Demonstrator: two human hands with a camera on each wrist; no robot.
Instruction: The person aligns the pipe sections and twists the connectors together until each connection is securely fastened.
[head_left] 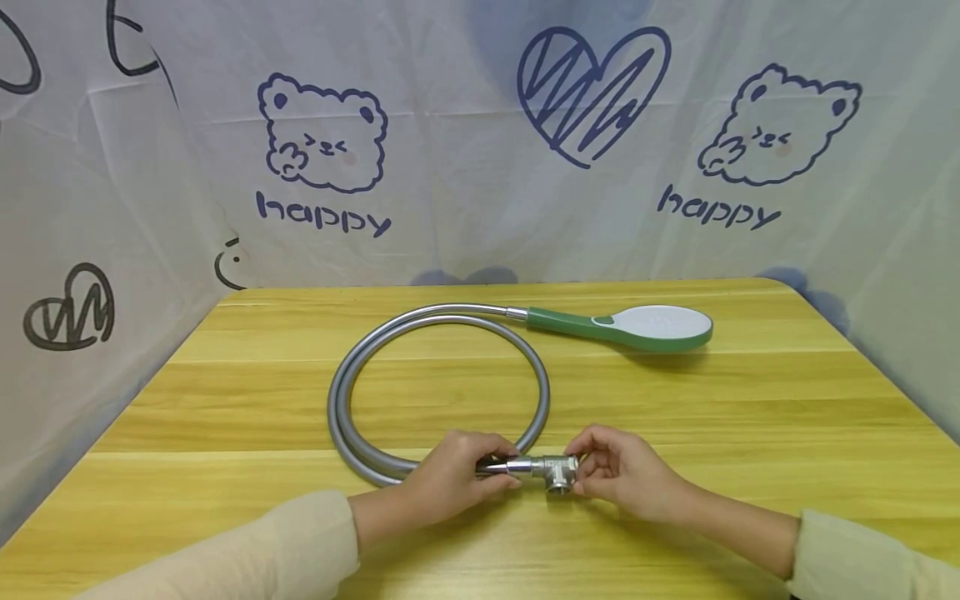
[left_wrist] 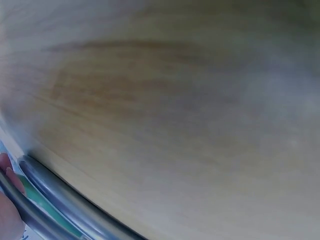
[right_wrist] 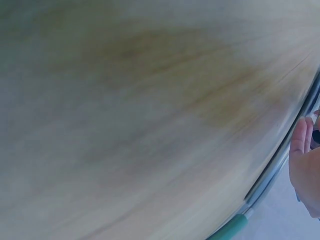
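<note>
In the head view my left hand (head_left: 453, 475) grips the chrome end fitting (head_left: 519, 466) of a grey shower hose (head_left: 337, 417). A small metal tee connector (head_left: 558, 472) meets that fitting end to end, one outlet facing down toward me. Thumb and fingers of my right hand (head_left: 630, 477) pinch the connector's right end. From the hose's coils the far end runs to a green shower head (head_left: 637, 327) with a white face, lying at the back. Only part of the left hand (left_wrist: 10, 215) shows in the left wrist view, beside the hose. The right wrist view catches the right hand (right_wrist: 307, 167) at its edge.
Everything lies on a yellow wood-grain table (head_left: 750, 433). Behind it hangs a pale curtain (head_left: 465, 167) printed with bears and hearts, which also covers both sides. The hose loops lie left of centre, and the shower head lies right of them.
</note>
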